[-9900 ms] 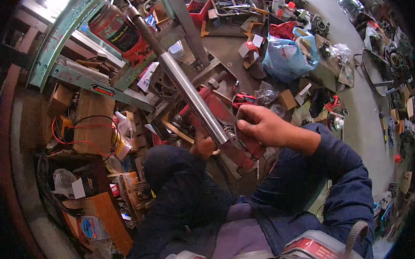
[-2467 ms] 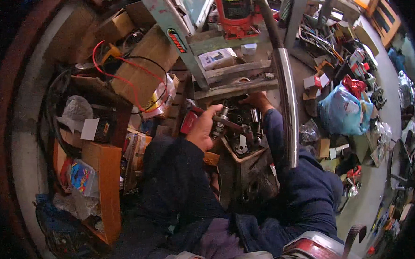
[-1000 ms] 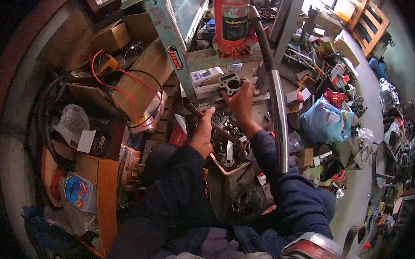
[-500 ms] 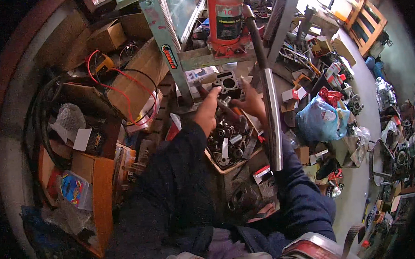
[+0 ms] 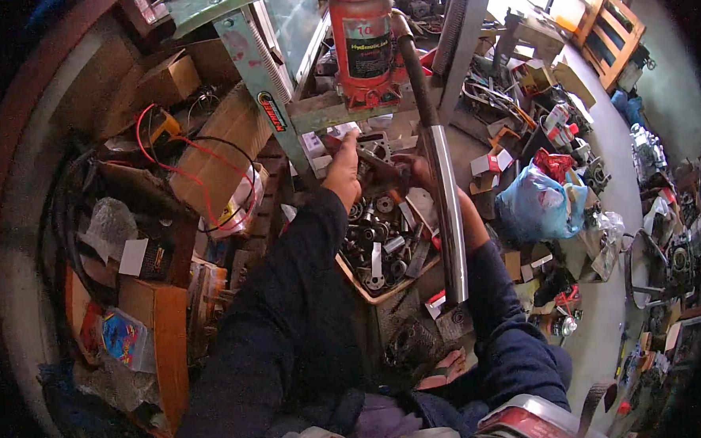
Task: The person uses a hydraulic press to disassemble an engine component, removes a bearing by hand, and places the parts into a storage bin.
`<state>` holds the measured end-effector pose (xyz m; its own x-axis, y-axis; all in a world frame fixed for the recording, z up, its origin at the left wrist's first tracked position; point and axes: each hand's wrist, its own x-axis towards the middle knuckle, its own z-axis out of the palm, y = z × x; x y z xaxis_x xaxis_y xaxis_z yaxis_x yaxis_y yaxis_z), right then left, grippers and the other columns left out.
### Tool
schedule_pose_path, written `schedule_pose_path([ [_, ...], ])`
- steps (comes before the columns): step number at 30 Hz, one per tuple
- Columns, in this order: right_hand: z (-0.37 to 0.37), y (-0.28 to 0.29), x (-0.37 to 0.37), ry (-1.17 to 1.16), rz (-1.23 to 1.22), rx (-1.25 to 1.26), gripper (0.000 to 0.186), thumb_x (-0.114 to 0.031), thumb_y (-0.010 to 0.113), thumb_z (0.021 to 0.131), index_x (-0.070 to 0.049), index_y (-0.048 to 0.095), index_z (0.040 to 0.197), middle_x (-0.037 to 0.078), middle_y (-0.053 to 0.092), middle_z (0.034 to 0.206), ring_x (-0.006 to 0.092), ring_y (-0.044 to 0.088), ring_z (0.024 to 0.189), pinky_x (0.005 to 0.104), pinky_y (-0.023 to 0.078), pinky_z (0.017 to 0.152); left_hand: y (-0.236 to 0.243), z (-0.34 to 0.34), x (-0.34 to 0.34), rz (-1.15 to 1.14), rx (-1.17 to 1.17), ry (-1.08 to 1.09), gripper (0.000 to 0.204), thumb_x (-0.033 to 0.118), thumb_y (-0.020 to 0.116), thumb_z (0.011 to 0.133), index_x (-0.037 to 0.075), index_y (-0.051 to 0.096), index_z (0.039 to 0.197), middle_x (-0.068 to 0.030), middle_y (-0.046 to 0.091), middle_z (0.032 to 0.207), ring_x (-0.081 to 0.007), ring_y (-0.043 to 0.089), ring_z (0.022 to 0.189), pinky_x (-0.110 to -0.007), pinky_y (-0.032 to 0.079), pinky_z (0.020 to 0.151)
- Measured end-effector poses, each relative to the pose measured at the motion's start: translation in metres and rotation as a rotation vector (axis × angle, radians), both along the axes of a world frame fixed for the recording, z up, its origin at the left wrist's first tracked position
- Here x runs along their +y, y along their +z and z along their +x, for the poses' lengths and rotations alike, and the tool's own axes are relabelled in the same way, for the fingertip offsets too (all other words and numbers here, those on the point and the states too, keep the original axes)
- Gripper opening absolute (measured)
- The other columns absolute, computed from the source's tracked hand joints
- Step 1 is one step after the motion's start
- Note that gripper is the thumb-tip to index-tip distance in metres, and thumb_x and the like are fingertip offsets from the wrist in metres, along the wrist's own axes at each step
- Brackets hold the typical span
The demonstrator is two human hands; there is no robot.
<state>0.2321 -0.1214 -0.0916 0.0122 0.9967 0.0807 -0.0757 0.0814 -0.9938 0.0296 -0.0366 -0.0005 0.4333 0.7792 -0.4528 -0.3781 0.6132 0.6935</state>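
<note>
Between my two hands, below the press frame, a dark brownish metal bar (image 5: 379, 168) lies at a slant. My left hand (image 5: 343, 174) is closed at the bar's left part, thumb pointing up and most fingers hidden. At the other end my right hand (image 5: 418, 169) is closed around it, partly covered by the shiny jack handle (image 5: 448, 214). Just behind the bar sits a grey engine cylinder block (image 5: 375, 145), partly hidden by it. A tray (image 5: 359, 286) of loose metal engine parts stands below my hands.
A red hydraulic jack (image 5: 364, 52) stands on the press frame's crossbeam (image 5: 325, 113). Its handle slopes down across my right forearm. On the left is an open cardboard box (image 5: 152, 293) with cables nearby. To the right lie a blue plastic bag (image 5: 542, 205) and many scattered parts.
My hands, apart and spread around the cylinder block before, have closed at the bar. The bar now lies higher over the tray. The view has shifted slightly, and the jack appears further left.
</note>
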Motion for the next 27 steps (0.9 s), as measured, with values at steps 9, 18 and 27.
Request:
schedule_pose_path([
  [9, -0.08, 0.038, -0.018, -0.256, 0.25, -0.059, 0.037, -0.009, 0.074, 0.074, -0.001, 0.064, 0.108, 0.016, 0.067, 0.1, 0.0243, 0.065, 0.089, 0.0362, 0.05, 0.075, -0.026, 0.009, 0.04, 0.104, 0.544, 0.117, 0.093, 0.07, 0.056, 0.079, 0.006, 0.033, 0.143, -0.0102, 0.039, 0.144, -0.0253, 0.038, 0.128, -0.041, 0.032, 0.102],
  [18, -0.127, 0.093, -0.027, -0.576, 0.284, -0.634, 0.029, -0.01, 0.066, 0.078, -0.005, 0.063, 0.107, 0.02, 0.062, 0.093, 0.0375, 0.062, 0.085, 0.0433, 0.048, 0.072, -0.016, 0.006, 0.062, 0.582, 0.532, -0.229, 0.059, 0.052, 0.048, 0.093, 0.0, 0.056, 0.121, -0.0117, 0.063, 0.107, -0.0232, 0.061, 0.091, -0.042, 0.045, 0.079],
  [27, -0.171, 0.097, -0.019, -0.597, 0.318, -0.416, 0.031, -0.01, 0.063, 0.082, -0.006, 0.06, 0.113, 0.02, 0.058, 0.095, 0.0399, 0.059, 0.086, 0.0436, 0.047, 0.072, -0.098, -0.038, 0.143, 1.051, 0.259, -0.349, 0.05, 0.041, 0.051, 0.092, 0.012, 0.049, 0.133, -0.0095, 0.048, 0.133, -0.0219, 0.044, 0.122, -0.039, 0.032, 0.106],
])
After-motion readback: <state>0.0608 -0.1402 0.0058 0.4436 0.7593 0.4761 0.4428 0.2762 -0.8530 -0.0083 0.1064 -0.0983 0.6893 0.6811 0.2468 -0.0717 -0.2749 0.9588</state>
